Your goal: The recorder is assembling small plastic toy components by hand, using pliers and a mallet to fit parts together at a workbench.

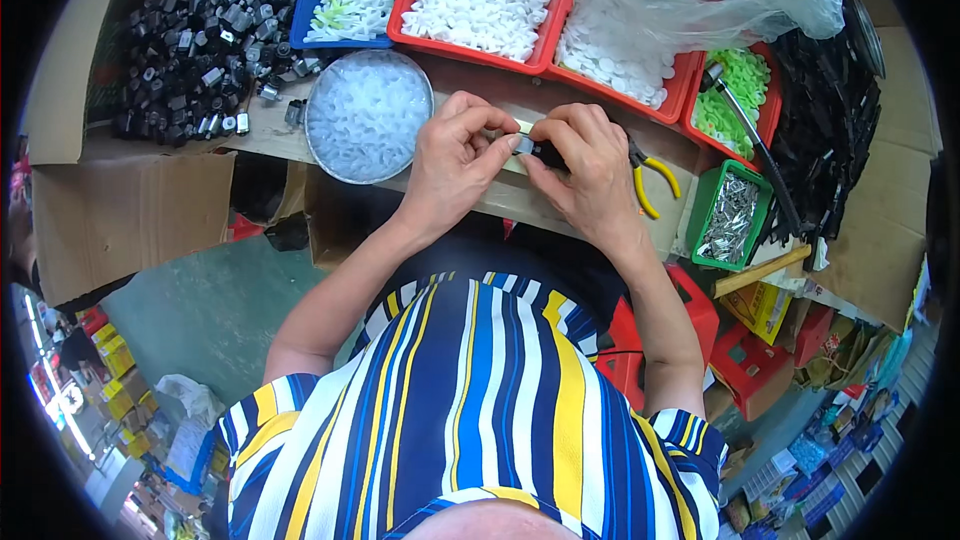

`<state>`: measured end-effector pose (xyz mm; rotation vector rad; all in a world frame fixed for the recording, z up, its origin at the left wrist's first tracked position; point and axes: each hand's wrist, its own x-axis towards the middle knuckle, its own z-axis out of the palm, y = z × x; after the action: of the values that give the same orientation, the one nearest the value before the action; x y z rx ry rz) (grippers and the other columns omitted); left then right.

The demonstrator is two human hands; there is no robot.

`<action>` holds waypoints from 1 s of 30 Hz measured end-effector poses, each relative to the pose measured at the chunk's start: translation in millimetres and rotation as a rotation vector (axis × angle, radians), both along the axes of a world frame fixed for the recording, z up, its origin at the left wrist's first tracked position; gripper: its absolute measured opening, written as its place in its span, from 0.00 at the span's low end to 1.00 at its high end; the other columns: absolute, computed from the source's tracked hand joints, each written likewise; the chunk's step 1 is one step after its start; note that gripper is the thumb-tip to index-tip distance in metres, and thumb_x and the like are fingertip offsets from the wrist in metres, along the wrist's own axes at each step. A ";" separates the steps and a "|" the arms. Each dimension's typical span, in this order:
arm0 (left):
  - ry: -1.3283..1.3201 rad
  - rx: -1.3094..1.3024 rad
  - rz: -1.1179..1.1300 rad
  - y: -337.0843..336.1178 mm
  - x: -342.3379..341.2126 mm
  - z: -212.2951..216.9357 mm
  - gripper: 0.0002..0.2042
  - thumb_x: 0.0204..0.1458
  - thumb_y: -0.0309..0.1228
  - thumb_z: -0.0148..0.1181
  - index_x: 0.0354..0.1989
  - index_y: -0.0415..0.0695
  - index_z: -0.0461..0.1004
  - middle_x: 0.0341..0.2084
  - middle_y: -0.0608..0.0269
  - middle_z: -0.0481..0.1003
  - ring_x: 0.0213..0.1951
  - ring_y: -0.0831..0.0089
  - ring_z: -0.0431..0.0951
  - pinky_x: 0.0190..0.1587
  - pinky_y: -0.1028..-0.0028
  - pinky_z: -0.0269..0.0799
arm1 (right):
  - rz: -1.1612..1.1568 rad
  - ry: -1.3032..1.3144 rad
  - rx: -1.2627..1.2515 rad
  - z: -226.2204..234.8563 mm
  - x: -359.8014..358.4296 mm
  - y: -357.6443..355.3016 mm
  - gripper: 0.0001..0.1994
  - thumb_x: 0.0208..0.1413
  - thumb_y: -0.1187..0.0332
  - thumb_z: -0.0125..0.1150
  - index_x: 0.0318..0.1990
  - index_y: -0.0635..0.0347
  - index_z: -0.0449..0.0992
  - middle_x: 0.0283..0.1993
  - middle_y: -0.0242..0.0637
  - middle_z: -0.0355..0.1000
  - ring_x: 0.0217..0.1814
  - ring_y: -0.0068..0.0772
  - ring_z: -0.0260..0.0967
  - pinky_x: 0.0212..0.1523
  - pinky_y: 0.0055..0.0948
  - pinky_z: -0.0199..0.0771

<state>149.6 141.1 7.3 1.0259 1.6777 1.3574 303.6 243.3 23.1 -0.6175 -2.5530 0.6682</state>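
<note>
My left hand (448, 168) and my right hand (597, 172) meet over the bench's front edge, fingertips pinched together. Between them is a small black and silver part (525, 144), similar in colour to the small motors (215, 55) heaped at the far left. My left fingers grip its silver end; my right thumb and fingers close around the black end. Fingers cover much of it, so its full shape is hidden. Pliers (655, 183) with yellow handles lie just right of my right hand. Left of my left hand stands a round metal bowl (313, 140) of translucent plastic pieces.
Along the back are a blue tray (299, 38) and red trays (470, 61) of white and green plastic parts, partly under a clear bag (740, 10). At right are a hammer (745, 120), a green bin (700, 258) of metal pins and black strips (825, 110). Red stools (690, 310) stand below.
</note>
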 end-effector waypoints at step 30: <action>0.830 0.272 -0.078 79.3 -51.9 36.5 0.04 0.51 0.23 0.63 0.34 0.36 0.79 0.31 0.55 0.74 0.30 0.58 0.77 0.34 0.66 0.71 | -0.684 -0.082 -0.050 32.4 175.2 21.0 0.04 0.51 0.79 0.66 0.33 0.69 0.77 0.32 0.40 0.71 0.34 0.33 0.70 0.35 0.30 0.69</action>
<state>97.7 220.4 43.8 1.9851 2.0077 1.1969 478.8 264.3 55.5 -1.4581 -2.1730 0.4611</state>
